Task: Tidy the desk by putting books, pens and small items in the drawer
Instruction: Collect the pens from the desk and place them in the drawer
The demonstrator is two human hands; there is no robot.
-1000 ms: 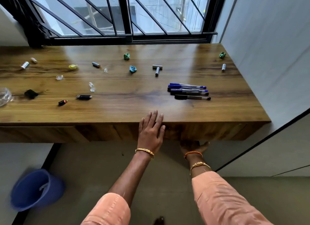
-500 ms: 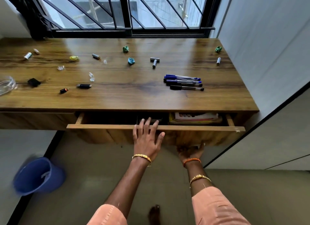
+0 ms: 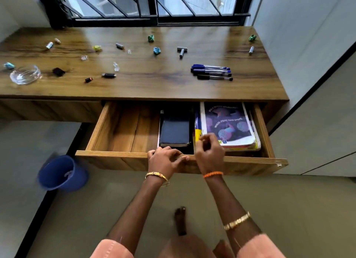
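Wood-grain brown fills the frame: your long wooden counter (image 3: 146, 84) runs across the upper half, and its wide wooden drawer (image 3: 123, 134) stands pulled out at centre. Your left hand (image 3: 163, 160) sits at lower centre, fingers curled over the drawer's front edge and gripping it. Your right hand (image 3: 209, 153) is just beside it, above the same edge, fingers loosely bent and grasping nothing that shows.

Inside the drawer, a dark blue-grey hardcover book (image 3: 175, 131) lies flat at the middle. To its right sits a stack of notebooks with a purple-patterned white cover on top (image 3: 228, 123), against the drawer's right wall. The drawer's left part shows bare wood.

On the counter at upper right, a row of blue and black capped pens (image 3: 212, 72) lies side by side. A small grey T-shaped tool (image 3: 181, 51) rests near the top centre, with crumpled green and blue scraps scattered around it. A clear glass bowl (image 3: 25, 74) sits at far left. Down on the floor at lower left stands a blue plastic bucket (image 3: 62, 174).
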